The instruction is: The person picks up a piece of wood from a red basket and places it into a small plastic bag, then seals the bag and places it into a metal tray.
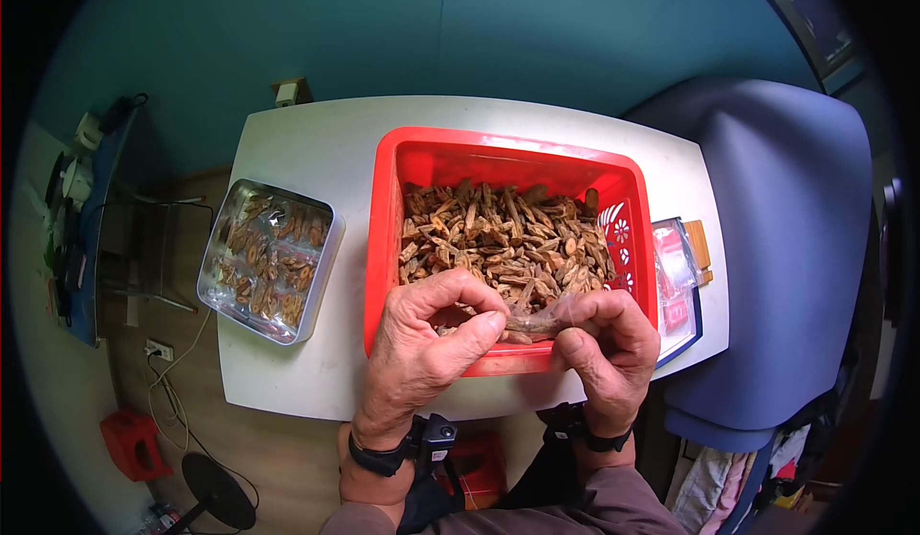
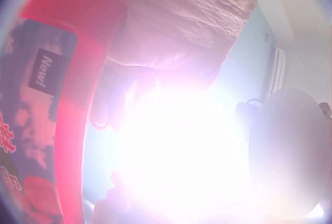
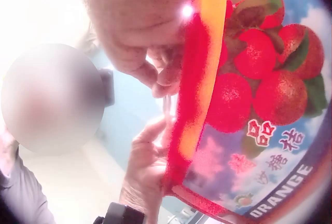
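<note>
A red plastic basket holds many dried brown root pieces. Over its near side, both hands hold a small clear plastic bag stretched between them. My left hand pinches one end between thumb and index finger. The other end is pinched by the right hand, its fingers curled. In the right wrist view the bag appears as a thin, see-through strip between the fingertips. Glare washes out much of the left wrist view, hiding the left fingertips there.
Left of the basket, a metal tin contains filled clear bags of brown pieces. On the right lie clear packets with red print and a small wooden block. A blue padded sheet stands along the white table's right side.
</note>
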### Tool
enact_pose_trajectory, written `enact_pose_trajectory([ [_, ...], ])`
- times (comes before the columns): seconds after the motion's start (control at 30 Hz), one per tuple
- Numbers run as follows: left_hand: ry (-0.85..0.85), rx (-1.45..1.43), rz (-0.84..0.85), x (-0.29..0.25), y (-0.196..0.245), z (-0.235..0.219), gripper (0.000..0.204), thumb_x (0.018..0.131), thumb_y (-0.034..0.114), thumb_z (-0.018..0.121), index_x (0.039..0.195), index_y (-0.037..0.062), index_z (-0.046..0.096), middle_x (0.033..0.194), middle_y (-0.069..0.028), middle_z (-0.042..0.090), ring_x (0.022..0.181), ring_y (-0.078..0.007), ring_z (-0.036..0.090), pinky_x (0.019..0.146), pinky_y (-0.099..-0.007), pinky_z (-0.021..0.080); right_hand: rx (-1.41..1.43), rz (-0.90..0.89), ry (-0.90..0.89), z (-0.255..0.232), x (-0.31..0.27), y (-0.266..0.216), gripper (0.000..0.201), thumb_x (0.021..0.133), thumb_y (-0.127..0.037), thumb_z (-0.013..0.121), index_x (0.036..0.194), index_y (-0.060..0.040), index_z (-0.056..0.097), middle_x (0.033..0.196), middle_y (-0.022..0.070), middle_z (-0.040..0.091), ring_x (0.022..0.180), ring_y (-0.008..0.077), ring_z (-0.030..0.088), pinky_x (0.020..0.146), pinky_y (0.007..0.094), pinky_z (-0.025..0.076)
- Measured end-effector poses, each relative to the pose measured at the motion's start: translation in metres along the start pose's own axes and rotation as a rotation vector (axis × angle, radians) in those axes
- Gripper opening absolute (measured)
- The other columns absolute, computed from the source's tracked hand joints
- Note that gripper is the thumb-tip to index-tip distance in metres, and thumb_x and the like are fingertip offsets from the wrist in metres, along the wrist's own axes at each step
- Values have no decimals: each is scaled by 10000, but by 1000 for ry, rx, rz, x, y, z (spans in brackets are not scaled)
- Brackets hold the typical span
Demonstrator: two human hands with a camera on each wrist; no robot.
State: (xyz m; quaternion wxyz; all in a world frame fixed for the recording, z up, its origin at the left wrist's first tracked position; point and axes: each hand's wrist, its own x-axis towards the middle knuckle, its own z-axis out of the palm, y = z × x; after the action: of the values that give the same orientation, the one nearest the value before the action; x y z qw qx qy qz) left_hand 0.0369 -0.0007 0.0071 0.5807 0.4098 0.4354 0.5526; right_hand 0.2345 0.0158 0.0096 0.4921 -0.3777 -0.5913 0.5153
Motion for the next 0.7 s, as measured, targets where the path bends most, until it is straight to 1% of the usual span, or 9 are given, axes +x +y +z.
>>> enact_pose_trajectory([
  [0.03,6,-6,7,0,-1,0,39,867,40,663,866,5,679,800,0,653,763,-60,607,724,-230,495,0,0,1,0,-1,-1,130,881,44,665,990,26,596,774,24,623,645,67,607,578,209,464],
  [0.1,7,-1,0,0,-1,1,35,863,36,665,869,5,680,804,-3,656,766,-62,610,723,-233,498,11,74,35,-1,-2,-5,114,859,43,691,942,28,615,787,37,633,653,67,608,572,214,457],
  [0.27,7,33,13,1,-1,0,35,861,33,667,878,4,677,819,-15,662,768,-67,610,715,-238,505,-77,24,-2,-4,0,0,151,830,44,714,964,47,644,798,51,652,639,67,591,573,223,451],
  [0.33,-53,84,-14,0,1,0,34,864,33,662,879,3,667,830,-24,652,775,-79,607,724,-247,505,-121,10,-17,-4,3,-2,162,822,44,719,971,54,654,803,56,659,631,69,584,575,226,450],
  [0.4,-42,98,-22,1,0,1,35,862,33,662,877,1,662,829,-28,644,780,-89,605,732,-253,501,-274,-100,-83,-6,7,-3,190,786,51,737,965,53,676,808,77,667,623,93,587,577,233,451],
  [0.47,-30,112,-30,1,-1,1,37,860,32,663,876,0,657,827,-31,636,786,-98,602,740,-259,498,-301,-121,-102,-5,10,-6,193,769,57,742,953,45,684,800,86,664,627,110,595,575,238,451],
  [0.53,-41,134,50,2,-1,0,40,851,29,667,868,-3,651,817,-35,622,791,-109,594,752,-265,485,-327,-140,-121,-6,11,-8,198,752,63,746,940,36,692,792,94,660,630,127,602,573,243,452],
  [0.6,-44,143,56,2,-2,-1,43,848,29,670,865,-4,649,811,-34,618,785,-109,589,750,-265,480,-407,-175,-168,-8,12,-8,214,741,57,756,944,16,700,794,98,659,647,156,620,571,261,465],
  [0.7,-47,140,77,3,-4,-2,46,847,32,672,860,-4,646,805,-32,613,777,-108,578,745,-263,473,-442,-234,-101,-5,11,-5,192,755,49,752,933,0,702,799,96,656,654,183,630,568,282,476],
])
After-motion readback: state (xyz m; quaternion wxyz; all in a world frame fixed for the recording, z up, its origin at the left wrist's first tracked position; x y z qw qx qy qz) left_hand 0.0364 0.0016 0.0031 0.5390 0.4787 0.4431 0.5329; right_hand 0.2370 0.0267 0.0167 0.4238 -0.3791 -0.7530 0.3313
